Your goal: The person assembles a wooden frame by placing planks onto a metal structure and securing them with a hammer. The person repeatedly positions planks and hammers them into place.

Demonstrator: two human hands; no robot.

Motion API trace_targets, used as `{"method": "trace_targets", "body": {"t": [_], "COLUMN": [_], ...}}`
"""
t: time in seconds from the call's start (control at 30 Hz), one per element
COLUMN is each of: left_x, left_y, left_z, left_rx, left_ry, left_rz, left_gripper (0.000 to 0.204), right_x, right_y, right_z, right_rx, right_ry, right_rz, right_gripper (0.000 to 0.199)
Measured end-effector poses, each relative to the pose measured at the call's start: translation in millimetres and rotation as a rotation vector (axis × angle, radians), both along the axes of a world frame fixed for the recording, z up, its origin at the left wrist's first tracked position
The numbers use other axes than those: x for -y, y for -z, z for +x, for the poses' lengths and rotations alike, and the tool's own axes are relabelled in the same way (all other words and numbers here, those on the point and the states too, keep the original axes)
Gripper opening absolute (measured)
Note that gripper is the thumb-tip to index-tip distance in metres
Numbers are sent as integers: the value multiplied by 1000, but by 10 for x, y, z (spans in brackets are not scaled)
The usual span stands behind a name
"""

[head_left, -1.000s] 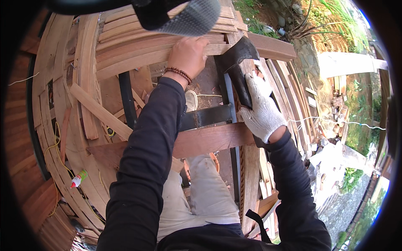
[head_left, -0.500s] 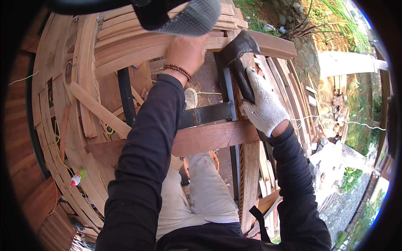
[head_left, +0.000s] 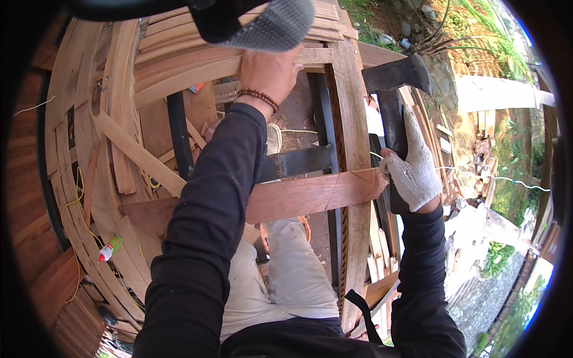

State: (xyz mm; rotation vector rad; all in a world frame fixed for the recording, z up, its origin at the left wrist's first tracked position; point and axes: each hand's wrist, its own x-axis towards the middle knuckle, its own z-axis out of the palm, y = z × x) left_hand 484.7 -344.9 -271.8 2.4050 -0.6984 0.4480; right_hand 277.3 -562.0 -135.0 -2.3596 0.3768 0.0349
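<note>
My right hand (head_left: 413,167), in a white knitted glove, is wrapped round the handle of a black hatchet (head_left: 392,113). Its flared dark head is uppermost, out past the right side of an upright-running timber beam (head_left: 351,113). Bare and wearing a beaded bracelet, my left hand (head_left: 268,77) grips a curved wooden slat (head_left: 203,76) near its right end. A dark headgear part covers the left fingertips. Below both hands, a reddish board (head_left: 310,194) lies across the frame, its right end resting over the beam.
Black metal bars (head_left: 295,164) join under the boards, with my legs (head_left: 292,256) below. On the left planks lie a glue bottle (head_left: 109,249), a yellow cord (head_left: 79,203) and a slanting wood strip (head_left: 140,155). Stacked timber, a white cable (head_left: 507,177) and plants are at right.
My right hand has swung the hatchet away to the right, off the beam, with its head now turned outward. The left hand stays on the slat, shifted only slightly.
</note>
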Motion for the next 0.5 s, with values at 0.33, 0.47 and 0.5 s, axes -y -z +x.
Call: {"method": "trace_targets", "body": {"t": [0.33,0.47,0.5], "left_x": [61,49,57], "left_y": [-9,-16,-1], "left_z": [5,18,16], "left_rx": [6,19,13], "left_ry": [-48,-57,-64], "left_rz": [32,-4,-14], "left_gripper": [36,36,36], "right_x": [4,33,64], "right_y": [-92,-54,-43], "right_z": [192,240,229], "right_rx": [-94,-26,-27], "right_ry": [-13,-44,-40], "right_rz": [35,33,12], "right_gripper": [84,84,84]}}
